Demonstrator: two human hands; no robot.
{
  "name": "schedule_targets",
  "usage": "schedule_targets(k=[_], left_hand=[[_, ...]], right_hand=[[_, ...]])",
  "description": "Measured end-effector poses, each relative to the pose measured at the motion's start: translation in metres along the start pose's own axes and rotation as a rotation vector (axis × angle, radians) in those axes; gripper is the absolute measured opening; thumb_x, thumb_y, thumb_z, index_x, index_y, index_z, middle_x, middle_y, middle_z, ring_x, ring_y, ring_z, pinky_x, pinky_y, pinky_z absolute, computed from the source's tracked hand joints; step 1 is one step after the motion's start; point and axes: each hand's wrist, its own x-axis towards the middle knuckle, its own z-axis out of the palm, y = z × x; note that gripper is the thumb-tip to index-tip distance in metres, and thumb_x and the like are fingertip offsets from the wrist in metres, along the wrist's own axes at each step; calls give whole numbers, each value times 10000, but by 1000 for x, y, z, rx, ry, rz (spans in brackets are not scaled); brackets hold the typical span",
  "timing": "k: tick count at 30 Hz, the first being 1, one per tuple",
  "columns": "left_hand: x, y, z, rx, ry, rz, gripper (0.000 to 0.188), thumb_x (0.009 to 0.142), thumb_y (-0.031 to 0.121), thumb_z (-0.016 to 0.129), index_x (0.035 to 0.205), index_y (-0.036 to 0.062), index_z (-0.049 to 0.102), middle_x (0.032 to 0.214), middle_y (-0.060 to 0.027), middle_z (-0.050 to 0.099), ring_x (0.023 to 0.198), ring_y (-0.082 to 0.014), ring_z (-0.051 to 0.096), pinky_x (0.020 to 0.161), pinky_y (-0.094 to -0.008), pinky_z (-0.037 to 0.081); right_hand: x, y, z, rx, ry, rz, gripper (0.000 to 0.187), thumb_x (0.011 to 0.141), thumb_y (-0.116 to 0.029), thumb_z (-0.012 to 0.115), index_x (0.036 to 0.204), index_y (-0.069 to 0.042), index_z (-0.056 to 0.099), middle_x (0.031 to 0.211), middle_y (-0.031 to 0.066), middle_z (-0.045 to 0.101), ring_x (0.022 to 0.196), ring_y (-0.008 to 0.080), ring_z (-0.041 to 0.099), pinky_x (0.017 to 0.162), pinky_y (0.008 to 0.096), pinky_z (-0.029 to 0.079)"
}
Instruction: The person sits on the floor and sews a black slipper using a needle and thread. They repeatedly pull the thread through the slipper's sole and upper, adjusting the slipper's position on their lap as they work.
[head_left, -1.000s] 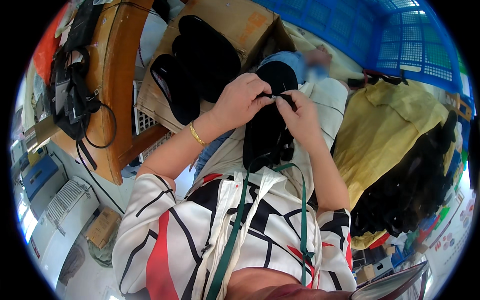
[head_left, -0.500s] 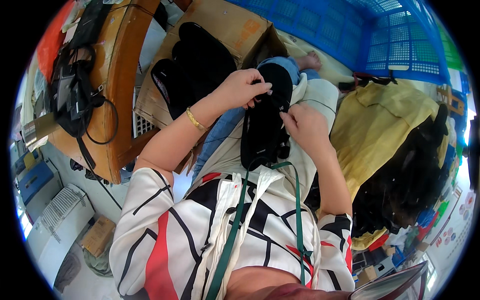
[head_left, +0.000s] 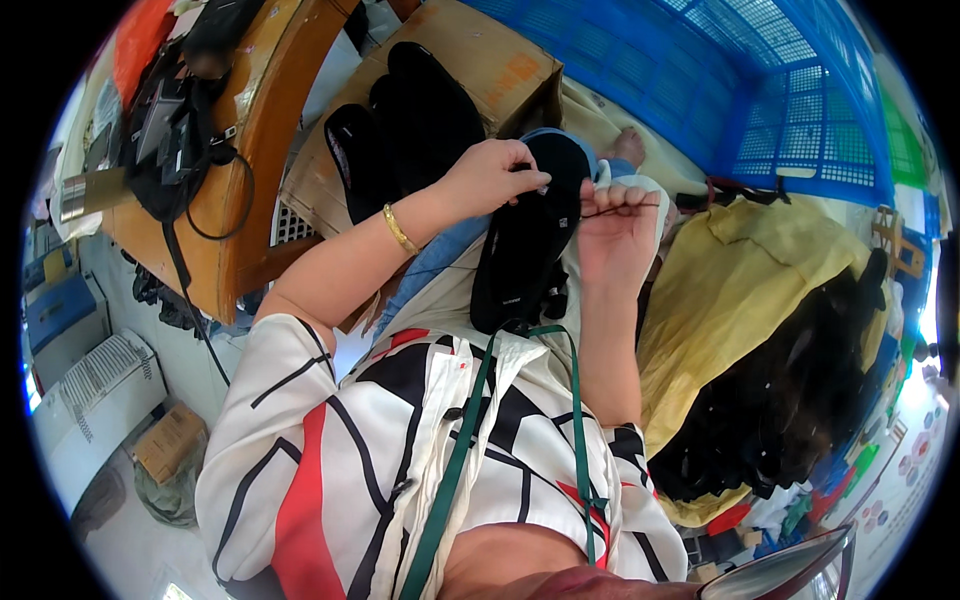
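A black shoe [head_left: 512, 275] lies lengthwise across my lap, its rounded end pointing away from me. My left hand [head_left: 492, 180], with a gold bracelet [head_left: 400, 230] at the wrist, pinches the shoe's edge near that far end; the fingertips are partly hidden. To the right of the shoe, my right hand [head_left: 618, 225] is raised with curled fingers. A thin dark thread [head_left: 645, 206] runs across those fingers. Whether a needle is in either hand is too small to tell. A pale cloth [head_left: 425, 300] covers my lap under the shoe.
Several more black shoes [head_left: 435, 95] rest on a cardboard box [head_left: 515, 70] ahead. Blue plastic crates [head_left: 640, 60] stand behind it. At right, yellow cloth [head_left: 745, 270] lies beside a black heap [head_left: 770, 400]. A wooden table [head_left: 250, 150] holding a black bag [head_left: 175, 150] is at left.
My right hand has moved from the shoe's right edge up and outward, turning its palm into view with the thread across its fingers. The left hand keeps its pinch at the shoe.
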Motion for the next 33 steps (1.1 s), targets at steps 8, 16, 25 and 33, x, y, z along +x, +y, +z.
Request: schedule_targets(k=[8,16,25,33], left_hand=[[0,14,-3,-46,2,-40,171,890,181,710,814,45,640,709,23,634,594,-31,503,523,-203,413],[11,-9,-5,-124,-34,-107,152,880,202,720,845,64,666,709,50,613,614,-27,509,524,-201,409],[11,6,-28,-193,-323,-104,186,952,234,585,1055,82,615,823,54,574,682,-27,526,557,-164,415],[-2,0,-30,321,36,396,217,864,110,640,1070,55,595,840,-29,585,720,-122,557,620,-271,474]], right_hand=[[-35,-7,-23,78,17,98,384,1037,-260,397,671,-146,374,556,-23,295,498,132,263,702,339,374],[-63,-6,-51,102,73,75,392,1022,-235,395,644,-151,337,555,-38,237,497,119,198,668,322,366],[-44,-29,-70,-553,-125,-552,169,1022,-129,470,983,12,555,813,96,635,868,202,619,877,390,496],[-143,-119,-133,-1619,-13,-347,221,1001,-139,524,886,29,613,871,97,667,788,157,615,756,287,498]])
